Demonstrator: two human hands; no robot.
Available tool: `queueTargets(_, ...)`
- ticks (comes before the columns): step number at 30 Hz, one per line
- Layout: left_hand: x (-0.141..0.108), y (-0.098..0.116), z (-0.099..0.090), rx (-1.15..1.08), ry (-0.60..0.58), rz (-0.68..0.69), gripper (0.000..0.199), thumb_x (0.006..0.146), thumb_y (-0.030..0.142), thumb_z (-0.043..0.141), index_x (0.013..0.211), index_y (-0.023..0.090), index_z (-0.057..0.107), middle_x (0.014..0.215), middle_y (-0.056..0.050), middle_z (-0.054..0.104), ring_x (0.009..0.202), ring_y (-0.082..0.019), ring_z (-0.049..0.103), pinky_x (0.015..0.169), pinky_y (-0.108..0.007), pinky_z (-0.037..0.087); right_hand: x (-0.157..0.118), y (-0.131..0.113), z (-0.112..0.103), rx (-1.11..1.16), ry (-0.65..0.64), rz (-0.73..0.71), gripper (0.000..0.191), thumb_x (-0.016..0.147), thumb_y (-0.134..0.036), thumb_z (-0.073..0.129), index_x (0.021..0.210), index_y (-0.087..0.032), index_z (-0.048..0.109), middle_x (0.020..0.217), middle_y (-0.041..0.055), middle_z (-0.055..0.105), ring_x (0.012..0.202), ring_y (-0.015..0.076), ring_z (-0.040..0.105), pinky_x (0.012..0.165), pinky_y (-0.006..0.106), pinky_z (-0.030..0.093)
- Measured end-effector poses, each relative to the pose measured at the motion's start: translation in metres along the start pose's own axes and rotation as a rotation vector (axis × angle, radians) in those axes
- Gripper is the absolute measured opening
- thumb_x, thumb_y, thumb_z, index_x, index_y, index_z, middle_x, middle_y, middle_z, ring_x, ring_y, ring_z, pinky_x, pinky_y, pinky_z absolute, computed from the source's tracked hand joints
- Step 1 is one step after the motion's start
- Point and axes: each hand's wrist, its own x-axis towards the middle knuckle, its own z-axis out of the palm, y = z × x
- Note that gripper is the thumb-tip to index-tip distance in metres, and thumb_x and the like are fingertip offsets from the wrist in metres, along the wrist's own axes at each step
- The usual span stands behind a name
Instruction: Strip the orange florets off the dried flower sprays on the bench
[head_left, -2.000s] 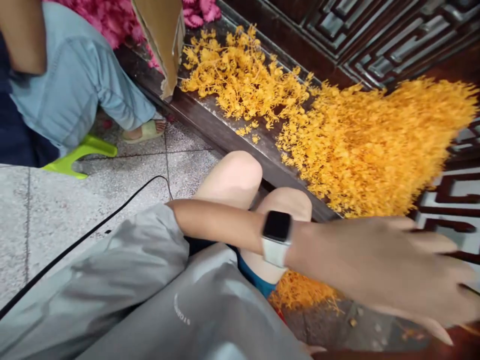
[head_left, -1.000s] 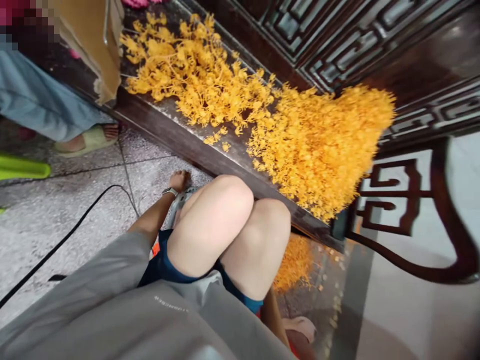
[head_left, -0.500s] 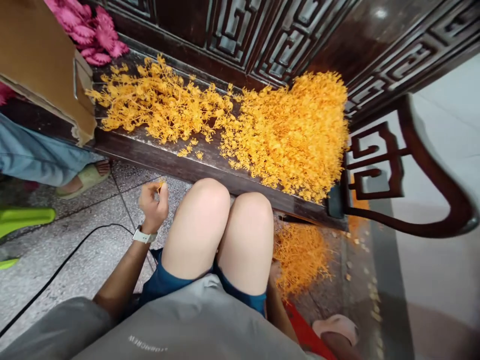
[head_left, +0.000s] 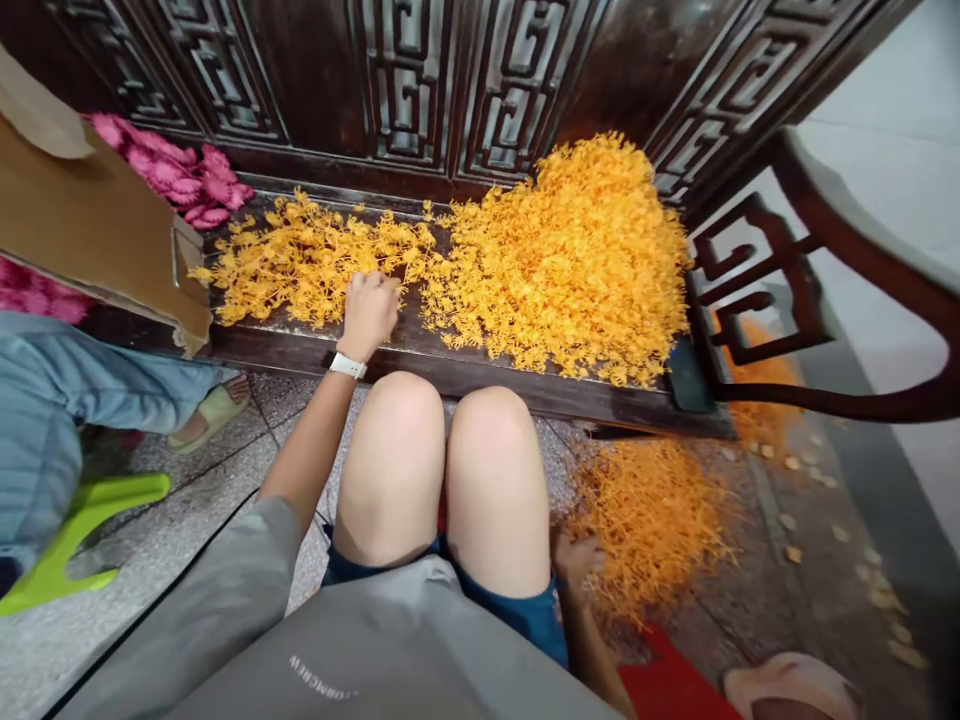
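My left hand [head_left: 371, 310], with a pale watch band [head_left: 349, 366] at the wrist, reaches over the dark wooden bench [head_left: 480, 378]. Its fingers are curled down at the front edge of a loose spread of yellow plastic flower sprigs [head_left: 292, 265]; what they pinch is hidden under the hand. To the right, a dense heap of yellow flower heads [head_left: 570, 270] fills the bench. Low beside my right thigh, my right hand [head_left: 577, 556] hangs at the edge of a pile of orange stems [head_left: 652, 520] near the floor. Blur hides whether its fingers hold anything.
A cardboard box [head_left: 105, 220] stands on the bench's left end, with pink flowers [head_left: 176, 175] behind it. Another person's leg [head_left: 127, 385] and a green stool [head_left: 97, 520] are at the left. A curved wooden armrest [head_left: 877, 390] bounds the right. A black cable [head_left: 161, 600] crosses the floor.
My left hand, which pinched a small yellow piece beside my knee, has moved forward and right onto the bench. My right hand stays low by the orange pile. The view has shifted.
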Motion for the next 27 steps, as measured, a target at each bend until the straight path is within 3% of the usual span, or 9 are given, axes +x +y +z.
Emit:
queueTargets(2,0.012,-0.008,0.005,0.077,0.006,-0.046,0.039,0.105,0.025,0.048,0.130,0.016,0.076,0.143,-0.023,0.062,0.135,-0.047,0.050,0.109,-0.064,0.043,0.007,0.028,0.010,0.006,0.085,0.114,0.032,0.083,-0.046,0.070,0.102,-0.027,0.052,0.146,0.0177,0.047,0.149,0.0554,0.041,0.113,0.085,0.036)
queueTargets(4,0.023,-0.014,0.007,0.129,-0.041,-0.056,0.034,0.102,0.024,0.050,0.121,0.016,0.078,0.147,-0.023,0.057,0.140,-0.050,0.045,0.111,-0.066,0.039,0.015,0.041,0.015,0.033,0.128,0.147,0.042,0.071,-0.048,0.064,0.089,-0.034,0.029,0.139,0.0167,0.042,0.151,0.0618,0.032,0.119,0.084,0.026)
queueTargets(7,0.035,-0.021,0.009,0.129,-0.091,-0.035,0.027,0.101,0.025,0.053,0.109,0.016,0.077,0.144,-0.022,0.059,0.142,-0.049,0.043,0.114,-0.066,0.035,0.029,0.038,0.017,0.096,0.149,0.100,0.052,0.065,-0.049,0.063,0.090,-0.034,0.020,0.124,0.0139,0.045,0.149,0.0587,0.037,0.124,0.074,0.031)
queueTargets(10,0.042,-0.027,0.011,0.014,-0.024,-0.042,0.015,0.100,0.027,0.062,0.098,0.016,0.072,0.138,-0.021,0.063,0.140,-0.046,0.045,0.115,-0.065,0.034,0.039,0.014,0.019,0.192,0.150,0.015,0.046,0.066,-0.046,0.062,0.094,-0.032,0.029,0.108,0.0117,0.050,0.129,0.0500,0.058,0.117,0.069,0.045)
queueTargets(13,0.052,-0.034,0.011,-0.169,0.101,-0.076,0.023,0.101,0.038,0.068,0.091,0.018,0.067,0.127,-0.017,0.067,0.136,-0.041,0.049,0.116,-0.066,0.034,0.041,-0.025,0.019,0.296,0.095,-0.105,0.034,0.073,-0.046,0.060,0.098,-0.030,0.044,0.099,0.0088,0.057,0.100,0.0359,0.068,0.100,0.059,0.058)
queueTargets(16,0.068,-0.040,0.007,-0.271,0.199,-0.129,0.026,0.095,0.042,0.078,0.088,0.019,0.066,0.116,-0.013,0.069,0.132,-0.039,0.054,0.116,-0.067,0.037,0.034,-0.087,0.010,0.411,0.056,-0.365,0.025,0.084,-0.046,0.060,0.100,-0.027,0.055,0.097,0.0061,0.060,0.088,0.0267,0.065,0.086,0.048,0.059)
queueTargets(20,0.090,-0.046,-0.002,-0.347,0.240,-0.198,0.033,0.078,0.031,0.093,0.085,0.019,0.063,0.097,-0.009,0.071,0.107,-0.036,0.068,0.109,-0.065,0.046,0.018,-0.204,-0.011,0.518,-0.044,-0.826,0.013,0.094,-0.037,0.064,0.097,-0.024,0.064,0.093,0.0048,0.061,0.084,0.0221,0.062,0.078,0.039,0.052)
queueTargets(24,0.098,-0.051,-0.007,-0.470,0.235,-0.138,0.033,0.077,0.031,0.093,0.083,0.019,0.063,0.090,-0.005,0.071,0.093,-0.028,0.070,0.107,-0.055,0.053,-0.004,-0.334,-0.008,0.653,-0.501,-1.027,0.008,0.097,-0.030,0.064,0.099,-0.023,0.067,0.096,0.0047,0.068,0.083,0.0192,0.063,0.076,0.036,0.050)
queueTargets(27,0.098,-0.051,-0.009,-0.530,0.255,-0.101,0.027,0.083,0.031,0.087,0.084,0.019,0.063,0.089,-0.005,0.071,0.090,-0.024,0.069,0.101,-0.047,0.058,-0.025,-0.420,0.028,0.687,-0.988,-0.865,0.009,0.096,-0.029,0.068,0.096,-0.020,0.066,0.095,0.0056,0.068,0.075,0.0168,0.060,0.066,0.032,0.046)
